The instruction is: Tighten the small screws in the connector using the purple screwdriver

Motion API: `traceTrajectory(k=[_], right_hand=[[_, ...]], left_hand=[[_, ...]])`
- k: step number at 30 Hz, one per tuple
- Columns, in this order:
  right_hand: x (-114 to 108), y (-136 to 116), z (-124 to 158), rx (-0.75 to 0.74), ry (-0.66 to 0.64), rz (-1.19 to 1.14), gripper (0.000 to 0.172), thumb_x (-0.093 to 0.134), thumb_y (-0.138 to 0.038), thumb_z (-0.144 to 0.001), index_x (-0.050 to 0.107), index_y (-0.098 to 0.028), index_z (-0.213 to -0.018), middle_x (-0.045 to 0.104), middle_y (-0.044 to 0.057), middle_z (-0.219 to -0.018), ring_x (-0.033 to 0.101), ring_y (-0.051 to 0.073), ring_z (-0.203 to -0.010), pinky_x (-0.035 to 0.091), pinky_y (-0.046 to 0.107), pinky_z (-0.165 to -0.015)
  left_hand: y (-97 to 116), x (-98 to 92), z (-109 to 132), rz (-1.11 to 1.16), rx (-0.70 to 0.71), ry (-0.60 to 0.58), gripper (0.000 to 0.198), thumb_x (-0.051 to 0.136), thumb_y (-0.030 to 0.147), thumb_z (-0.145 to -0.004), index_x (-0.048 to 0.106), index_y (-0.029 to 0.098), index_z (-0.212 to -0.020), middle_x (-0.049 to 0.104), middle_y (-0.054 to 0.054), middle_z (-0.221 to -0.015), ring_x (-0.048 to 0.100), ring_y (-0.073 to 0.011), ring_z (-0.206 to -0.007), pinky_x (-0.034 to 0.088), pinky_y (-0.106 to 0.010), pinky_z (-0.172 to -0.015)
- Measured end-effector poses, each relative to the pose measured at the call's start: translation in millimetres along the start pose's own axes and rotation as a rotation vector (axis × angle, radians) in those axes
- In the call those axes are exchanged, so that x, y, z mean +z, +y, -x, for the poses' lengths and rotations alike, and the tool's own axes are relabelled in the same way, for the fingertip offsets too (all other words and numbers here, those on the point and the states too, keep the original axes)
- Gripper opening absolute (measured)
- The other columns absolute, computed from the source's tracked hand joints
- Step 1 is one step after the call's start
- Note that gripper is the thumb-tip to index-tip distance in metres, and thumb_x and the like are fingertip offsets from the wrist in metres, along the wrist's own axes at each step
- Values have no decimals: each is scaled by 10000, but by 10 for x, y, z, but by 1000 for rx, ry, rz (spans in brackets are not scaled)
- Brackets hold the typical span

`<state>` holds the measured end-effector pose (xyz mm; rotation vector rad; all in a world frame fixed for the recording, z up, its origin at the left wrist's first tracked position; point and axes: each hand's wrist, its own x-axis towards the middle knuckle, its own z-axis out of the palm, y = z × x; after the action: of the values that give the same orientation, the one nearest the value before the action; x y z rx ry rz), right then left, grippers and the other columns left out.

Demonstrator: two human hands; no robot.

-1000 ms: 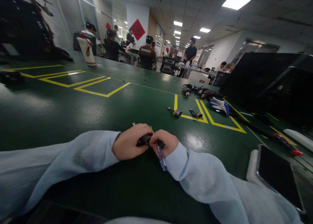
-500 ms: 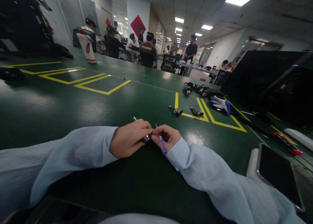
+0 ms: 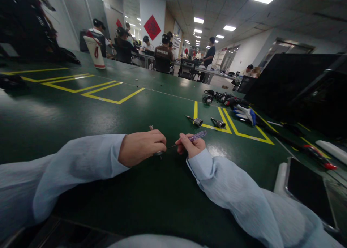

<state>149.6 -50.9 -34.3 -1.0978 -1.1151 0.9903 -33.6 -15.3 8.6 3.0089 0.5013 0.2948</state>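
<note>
My left hand [image 3: 143,145] is closed around a metal hole saw [image 3: 158,153], mostly hidden by the fingers. Its shank sticks out above the knuckles and its rim shows below the fingertips. A small screwdriver [image 3: 199,135] with a clear purple handle is pinched in my right hand [image 3: 191,145]. The thin blade points left toward the hole saw, and a small gap separates the two hands. Farther off on the green table [image 3: 108,121] lie two more hole saws, one on the left [image 3: 198,122] and one on the right [image 3: 219,123], each with a pilot bit.
Yellow tape [image 3: 252,136] marks boxes on the table. A white and blue glove [image 3: 245,115] and dark power tools [image 3: 225,99] lie at the back right. A phone [image 3: 309,190] is near my right forearm; a paper cup [image 3: 95,52] stands far left. Several people sit beyond.
My hands have drawn slightly apart. The screwdriver has swung from handle-down to handle up and right, its blade now toward the left. The hole saw has turned in my left hand.
</note>
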Motion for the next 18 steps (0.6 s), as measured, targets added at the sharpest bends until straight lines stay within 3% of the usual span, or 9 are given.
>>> traceTrajectory(k=[4,11,18], right_hand=[[-4,-13,4,10,-9,-26,346,600,-477,-678,566,-158,-548,498,-42,-383,446,62,-332,373,189,-347],[-15,-11,52,-32,-75,68,369,563,-483,-708,521,-171,-514,431,-64,-340,383,50,-287,285,183,-321],[-13,16,68,-103,-95,223,364,500,-455,-764,520,-177,-531,427,-59,-352,389,57,-307,280,188,-348]], left_hand=[[-156,7,28,111,-1,-14,262,517,76,-713,585,186,-940,596,-72,-993,535,-195,-903,425,-300,-801],[-405,69,16,281,-33,77,338,556,169,-729,554,156,-1067,614,-106,-1001,567,-202,-912,445,-325,-823],[-189,26,36,8,27,4,365,456,11,-704,606,187,-987,598,-82,-1033,538,-196,-937,425,-307,-838]])
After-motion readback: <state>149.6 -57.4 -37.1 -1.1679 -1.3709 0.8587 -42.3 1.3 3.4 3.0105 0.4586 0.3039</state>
